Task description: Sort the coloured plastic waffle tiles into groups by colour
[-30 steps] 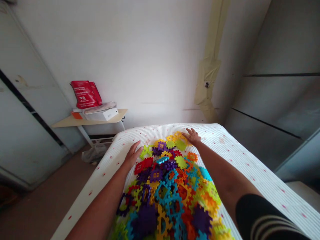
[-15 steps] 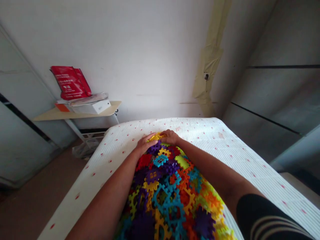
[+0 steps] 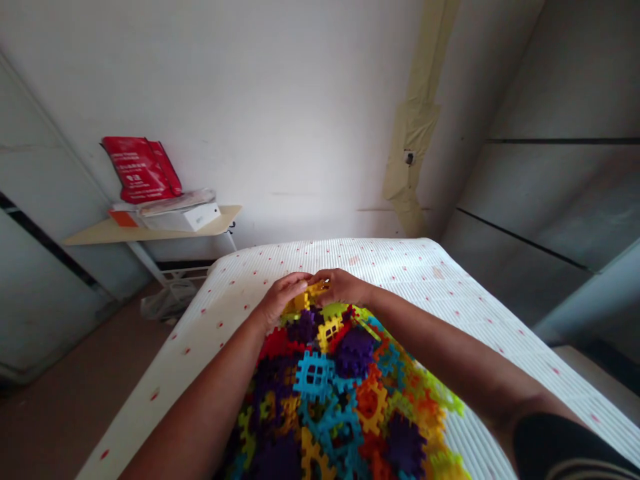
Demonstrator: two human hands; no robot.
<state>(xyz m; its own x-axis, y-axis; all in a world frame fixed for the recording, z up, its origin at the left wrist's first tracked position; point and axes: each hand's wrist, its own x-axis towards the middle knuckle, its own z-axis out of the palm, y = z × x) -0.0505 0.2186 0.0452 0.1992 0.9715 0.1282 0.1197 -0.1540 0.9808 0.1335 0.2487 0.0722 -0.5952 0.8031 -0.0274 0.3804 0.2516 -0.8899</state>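
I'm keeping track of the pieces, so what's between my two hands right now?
In the head view, yellow toothed pieces show between your left hand and right hand, partly hidden by the hands.

Clock positions taken from the pile's middle. Pile of notched plastic tiles (image 3: 345, 430), assorted purple, cyan, yellow, red, orange and lime, heaped on a bed (image 3: 240, 273) with white ribbed cover, red-spotted. Left grip (image 3: 283, 298), bare hand, 11 o'clock; right grip (image 3: 343, 288), bare hand, 12 o'clock; close together, fingers curled at yellow tiles (image 3: 301, 303), firmness of hold unclear. Cyan window tile (image 3: 314, 377), one, atop the pile. Pale surface (image 3: 95, 232), 10 o'clock, bearing red bag (image 3: 143, 170) and white box (image 3: 195, 219). Wall socket (image 3: 409, 158), 1 o'clock, amid yellowish tape (image 3: 411, 127). Grey panels (image 3: 550, 200), 2 o'clock.
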